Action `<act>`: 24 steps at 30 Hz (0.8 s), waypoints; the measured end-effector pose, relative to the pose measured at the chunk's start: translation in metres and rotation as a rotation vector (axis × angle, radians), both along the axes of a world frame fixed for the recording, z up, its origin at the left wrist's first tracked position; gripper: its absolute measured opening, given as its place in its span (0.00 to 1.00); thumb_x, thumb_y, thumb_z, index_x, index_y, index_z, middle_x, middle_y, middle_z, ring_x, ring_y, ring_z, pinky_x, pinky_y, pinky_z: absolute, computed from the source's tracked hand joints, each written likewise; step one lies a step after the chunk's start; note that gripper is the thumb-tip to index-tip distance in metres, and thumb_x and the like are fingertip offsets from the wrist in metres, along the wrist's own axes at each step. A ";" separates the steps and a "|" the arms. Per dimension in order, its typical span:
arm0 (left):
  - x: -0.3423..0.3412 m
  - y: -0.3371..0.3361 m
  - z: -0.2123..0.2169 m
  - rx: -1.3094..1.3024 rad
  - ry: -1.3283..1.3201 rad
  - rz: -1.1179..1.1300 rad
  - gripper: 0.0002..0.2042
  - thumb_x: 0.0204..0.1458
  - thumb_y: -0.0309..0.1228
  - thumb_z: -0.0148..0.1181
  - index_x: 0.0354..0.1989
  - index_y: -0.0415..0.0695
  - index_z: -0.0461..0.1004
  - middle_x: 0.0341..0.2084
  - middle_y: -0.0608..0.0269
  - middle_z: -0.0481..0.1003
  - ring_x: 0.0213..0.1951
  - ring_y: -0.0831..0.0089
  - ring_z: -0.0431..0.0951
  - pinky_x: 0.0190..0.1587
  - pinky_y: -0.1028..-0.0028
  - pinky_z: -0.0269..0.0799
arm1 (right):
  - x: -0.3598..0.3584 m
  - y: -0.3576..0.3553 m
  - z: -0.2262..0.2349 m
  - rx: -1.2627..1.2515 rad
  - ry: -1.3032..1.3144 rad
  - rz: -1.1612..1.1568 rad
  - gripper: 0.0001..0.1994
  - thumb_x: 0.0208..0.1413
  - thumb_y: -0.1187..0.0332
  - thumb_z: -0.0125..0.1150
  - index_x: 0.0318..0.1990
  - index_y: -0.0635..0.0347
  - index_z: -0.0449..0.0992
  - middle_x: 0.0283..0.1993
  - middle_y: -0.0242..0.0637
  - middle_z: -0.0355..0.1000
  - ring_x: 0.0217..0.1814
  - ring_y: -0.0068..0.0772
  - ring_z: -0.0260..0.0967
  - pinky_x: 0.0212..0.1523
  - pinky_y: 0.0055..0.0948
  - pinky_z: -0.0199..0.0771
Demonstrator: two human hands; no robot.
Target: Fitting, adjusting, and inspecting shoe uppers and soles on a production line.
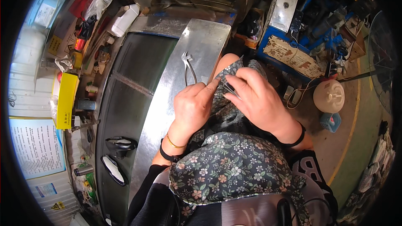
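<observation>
My left hand [193,105] is closed over my lap, fingers curled and index finger reaching toward the right hand. Across from it, my right hand [260,100] bends its thumb and fingers inward around a thin, shiny piece [229,88], too small and too covered to name. Both sets of fingertips nearly meet above the dark floral apron [234,163] spread on my lap. A pair of metal pincers [188,68] lies on the steel bench top [161,96], its handles ending close to my left knuckles.
Left of the bench runs a dark conveyor belt [138,62] carrying a black shoe [120,145] and a black-and-white shoe [113,170]. Beyond it stands a cluttered shelf with a yellow box [68,100]. At right are a blue machine [289,54] and a pale round jug [329,96].
</observation>
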State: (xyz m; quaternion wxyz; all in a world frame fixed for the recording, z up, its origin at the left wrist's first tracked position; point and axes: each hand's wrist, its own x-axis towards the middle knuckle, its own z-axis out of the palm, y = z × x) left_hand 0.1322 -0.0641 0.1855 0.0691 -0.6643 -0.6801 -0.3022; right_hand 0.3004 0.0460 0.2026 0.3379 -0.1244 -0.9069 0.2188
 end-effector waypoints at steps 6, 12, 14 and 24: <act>-0.006 0.002 -0.003 -0.065 0.058 -0.043 0.18 0.40 0.20 0.60 0.42 0.47 0.80 0.18 0.64 0.68 0.22 0.64 0.72 0.26 0.67 0.68 | 0.001 0.010 -0.002 -0.039 -0.038 0.108 0.22 0.45 0.71 0.69 0.49 0.66 0.70 0.46 0.40 0.63 0.46 0.41 0.68 0.47 0.34 0.71; -0.007 0.000 -0.002 -0.158 -0.144 -0.072 0.14 0.43 0.21 0.61 0.40 0.45 0.80 0.20 0.61 0.71 0.25 0.59 0.74 0.28 0.65 0.70 | 0.001 0.018 0.001 -0.060 -0.068 0.190 0.22 0.44 0.73 0.69 0.48 0.65 0.70 0.44 0.41 0.62 0.46 0.41 0.68 0.46 0.33 0.71; -0.008 0.001 -0.011 -0.207 -0.243 -0.029 0.09 0.50 0.23 0.60 0.41 0.42 0.80 0.23 0.61 0.75 0.26 0.66 0.76 0.30 0.69 0.71 | -0.001 0.023 -0.003 -0.110 -0.025 0.189 0.23 0.44 0.74 0.69 0.49 0.65 0.70 0.45 0.41 0.62 0.46 0.40 0.68 0.45 0.32 0.71; 0.003 0.003 -0.030 -0.183 -1.307 -0.115 0.10 0.63 0.31 0.52 0.44 0.36 0.75 0.29 0.72 0.75 0.31 0.85 0.68 0.34 0.80 0.66 | -0.011 0.003 -0.060 -1.409 0.586 0.278 0.18 0.62 0.70 0.57 0.56 0.69 0.67 0.51 0.39 0.70 0.49 0.28 0.72 0.51 0.28 0.74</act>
